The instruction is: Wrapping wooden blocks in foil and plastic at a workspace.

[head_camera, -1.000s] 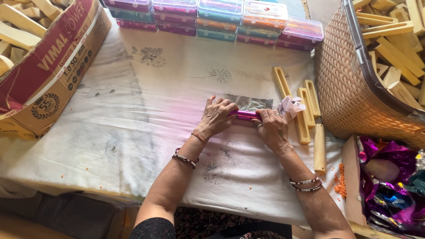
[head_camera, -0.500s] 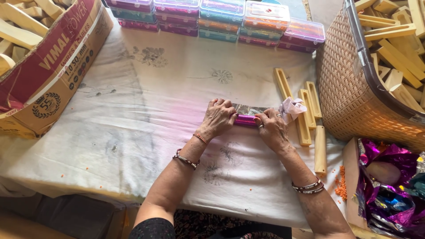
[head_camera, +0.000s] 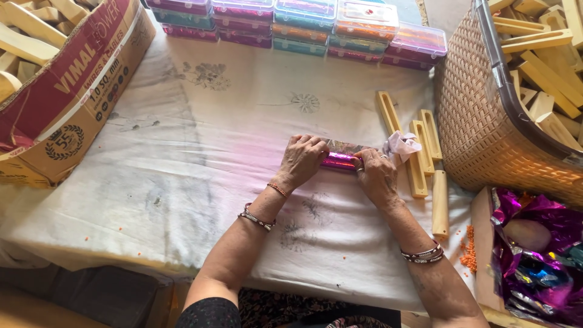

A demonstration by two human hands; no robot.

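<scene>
Left hand (head_camera: 302,159) and right hand (head_camera: 376,175) press curled fingers onto a pink foil-wrapped stick (head_camera: 340,161) on the white cloth (head_camera: 200,152), just left of the bare wooden sticks (head_camera: 419,158); woven basket (head_camera: 486,133) further right.

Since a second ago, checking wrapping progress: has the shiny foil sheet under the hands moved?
Yes. The shiny pink-silver foil sheet has rolled up tighter between the hands, showing less flat foil beside the fixed pale wooden blocks.

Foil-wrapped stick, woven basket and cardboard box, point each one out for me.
Foil-wrapped stick (head_camera: 340,161): head view, pink middle between the hands.
Woven basket (head_camera: 480,133): head view, its outer wall.
Cardboard box (head_camera: 79,109): head view, its printed side.
</scene>
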